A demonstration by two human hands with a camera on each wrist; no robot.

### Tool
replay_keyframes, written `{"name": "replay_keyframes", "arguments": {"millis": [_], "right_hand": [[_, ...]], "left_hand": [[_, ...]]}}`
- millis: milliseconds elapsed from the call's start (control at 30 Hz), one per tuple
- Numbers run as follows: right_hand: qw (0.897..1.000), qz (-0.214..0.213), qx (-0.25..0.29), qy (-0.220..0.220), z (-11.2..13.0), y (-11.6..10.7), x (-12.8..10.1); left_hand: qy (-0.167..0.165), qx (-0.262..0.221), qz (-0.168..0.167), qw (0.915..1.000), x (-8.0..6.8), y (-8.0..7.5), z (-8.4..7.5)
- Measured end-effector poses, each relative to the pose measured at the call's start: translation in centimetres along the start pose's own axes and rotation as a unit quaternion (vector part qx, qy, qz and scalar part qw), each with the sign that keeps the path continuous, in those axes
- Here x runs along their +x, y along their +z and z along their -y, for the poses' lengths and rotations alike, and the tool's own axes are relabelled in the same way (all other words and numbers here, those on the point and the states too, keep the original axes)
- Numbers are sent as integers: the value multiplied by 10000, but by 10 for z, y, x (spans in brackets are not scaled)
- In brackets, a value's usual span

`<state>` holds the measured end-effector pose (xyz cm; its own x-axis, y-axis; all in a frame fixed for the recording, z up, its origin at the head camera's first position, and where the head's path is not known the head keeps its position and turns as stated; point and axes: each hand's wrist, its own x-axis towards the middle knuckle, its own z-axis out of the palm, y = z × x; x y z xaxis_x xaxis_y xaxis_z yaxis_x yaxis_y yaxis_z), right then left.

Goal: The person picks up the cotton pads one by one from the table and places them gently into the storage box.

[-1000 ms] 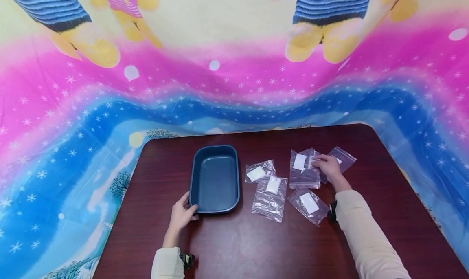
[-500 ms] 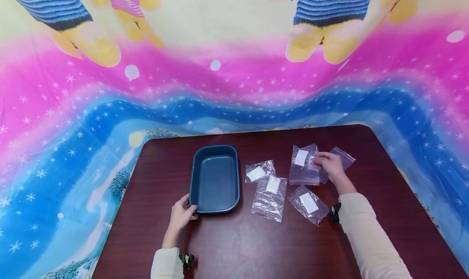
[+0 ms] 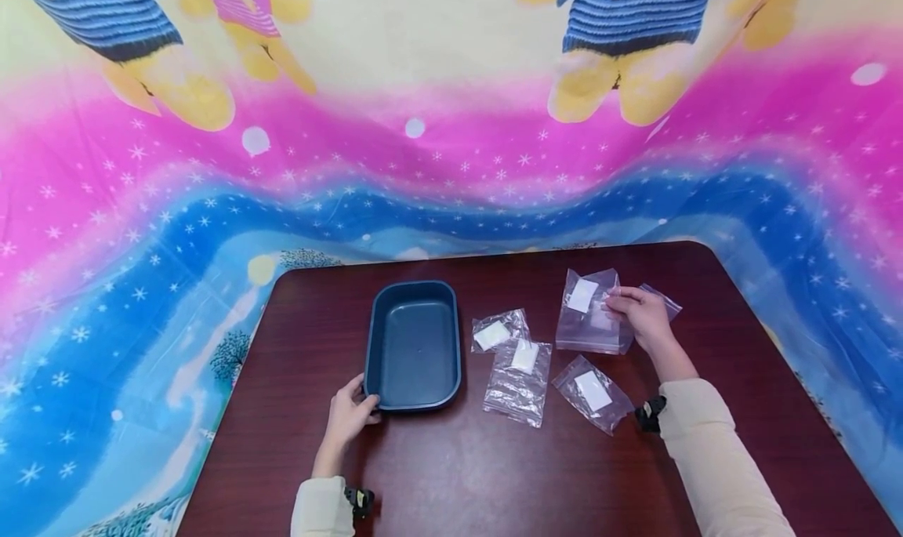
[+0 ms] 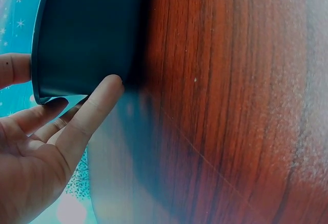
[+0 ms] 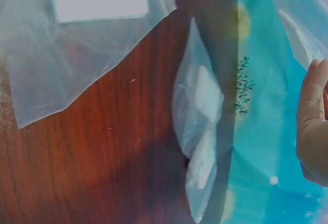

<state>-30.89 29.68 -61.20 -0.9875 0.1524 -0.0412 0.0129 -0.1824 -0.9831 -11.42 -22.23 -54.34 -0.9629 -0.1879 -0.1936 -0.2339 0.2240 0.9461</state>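
Note:
In the head view, my left hand (image 3: 349, 408) holds the near left corner of a dark blue rectangular tray (image 3: 375, 341). The left wrist view shows the fingers (image 4: 84, 119) against the outer wall, with the thumb on the other side of the rim. My right hand (image 3: 645, 316) pinches the right edge of a clear zip bag (image 3: 580, 335) with a white piece inside. This bag appears raised off the table. Behind my right hand, another zip bag (image 3: 666, 300) is mostly hidden.
Left of the right hand, two clear bags (image 3: 518, 392) (image 3: 497, 319) with white pieces overlap beside the tray. Another such bag (image 3: 610, 411) lies nearer, below the right hand. The dark red-brown table (image 3: 458, 474) ends at a patterned cloth backdrop (image 3: 423, 215).
My right hand has lifted the zip bag slightly, moving it up and a little to the right, so it covers more of the bag behind. The left hand and tray have stayed put.

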Motion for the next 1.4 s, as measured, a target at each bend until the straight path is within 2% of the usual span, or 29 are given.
{"name": "replay_keyframes", "arguments": {"millis": [233, 300, 367, 400, 467, 500, 600, 633, 733, 767, 900, 933, 1200, 1400], "right_hand": [[9997, 230, 18, -88, 2, 0, 4], [9974, 585, 420, 13, 22, 8, -8], [9964, 742, 407, 75, 45, 20, -24], [9941, 890, 603, 109, 53, 24, -29], [9937, 996, 513, 63, 78, 38, -47], [9949, 949, 348, -12, 78, 40, -47], [9944, 992, 372, -68, 90, 49, -54], [9954, 939, 185, -91, 98, 55, -59], [9934, 1047, 448, -158, 102, 60, -61], [9951, 943, 238, -181, 110, 67, -69], [9953, 884, 374, -112, 123, 82, -77], [9964, 802, 253, -75, 131, 88, -83], [9924, 987, 729, 9, 142, 104, -90], [9927, 1043, 603, -102, 143, 116, -92]], "left_hand": [[-62, 28, 4, 10000, -1, 0, -1], [-75, 9, -4, 10000, -1, 0, 0], [-77, -3, -5, 10000, 0, 0, 0], [-73, 12, 1, 10000, -1, 0, 0], [-67, 35, 5, 10000, -1, 0, 0], [-51, 51, 6, 10000, -2, 0, 0], [-27, 75, 7, 10000, -3, 0, 1], [-31, 70, 4, 10000, -3, 0, 1], [-42, 49, -7, 10000, -3, 1, 1], [-38, 44, -7, 10000, -3, 1, 1], [-51, 39, -7, 10000, -3, 1, 0], [-47, 46, -1, 10000, -3, 1, 0], [-43, 107, 23, 9999, -3, 0, 0], [-71, 62, 18, 10000, -2, 1, -1]]}}
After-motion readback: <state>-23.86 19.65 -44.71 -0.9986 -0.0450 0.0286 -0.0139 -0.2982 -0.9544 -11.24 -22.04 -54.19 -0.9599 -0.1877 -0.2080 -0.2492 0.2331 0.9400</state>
